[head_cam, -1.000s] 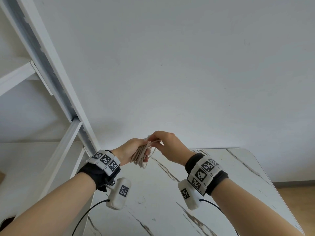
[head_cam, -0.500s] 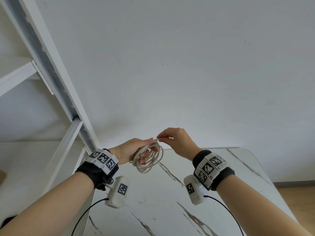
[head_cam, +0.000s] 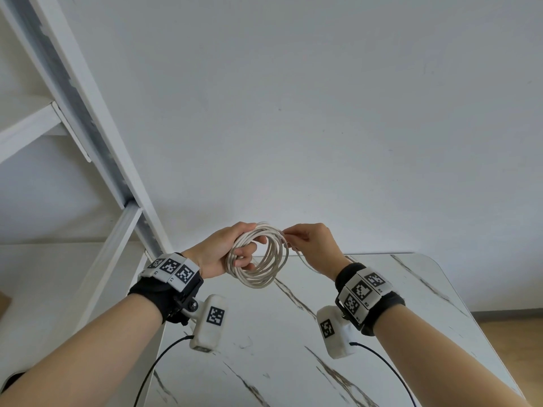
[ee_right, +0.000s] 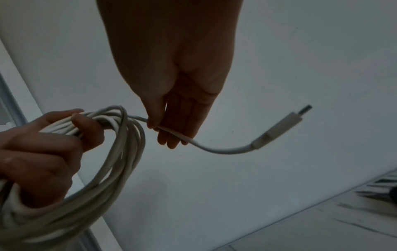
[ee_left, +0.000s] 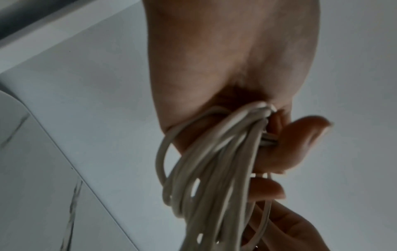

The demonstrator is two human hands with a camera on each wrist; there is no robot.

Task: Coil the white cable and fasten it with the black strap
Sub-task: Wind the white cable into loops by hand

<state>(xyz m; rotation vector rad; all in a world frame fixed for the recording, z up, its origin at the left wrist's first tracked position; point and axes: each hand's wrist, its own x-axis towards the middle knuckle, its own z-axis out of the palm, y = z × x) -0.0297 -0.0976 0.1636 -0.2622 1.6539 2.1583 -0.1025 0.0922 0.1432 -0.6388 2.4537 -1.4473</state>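
Note:
The white cable (head_cam: 266,270) hangs in several round loops above the marble table. My left hand (head_cam: 232,251) grips the coil at its upper left, fingers curled through the loops; the left wrist view shows the bundle (ee_left: 217,163) under my thumb. My right hand (head_cam: 305,245) pinches the loose tail just right of the coil. In the right wrist view that tail (ee_right: 214,149) runs out from my right hand (ee_right: 154,124) and ends in a white plug (ee_right: 281,127) hanging free. The black strap is not clearly in view.
A white marble-patterned table (head_cam: 367,333) lies under both hands, its far edge against a plain white wall (head_cam: 293,113). A white metal shelf frame (head_cam: 97,160) rises at the left. A dark object (ee_right: 393,193) lies on the table at the right edge of the right wrist view.
The coil has turned from a flat, edge-on bundle to open round loops facing me. My right hand moved off the coil to the right and now pinches the loose tail.

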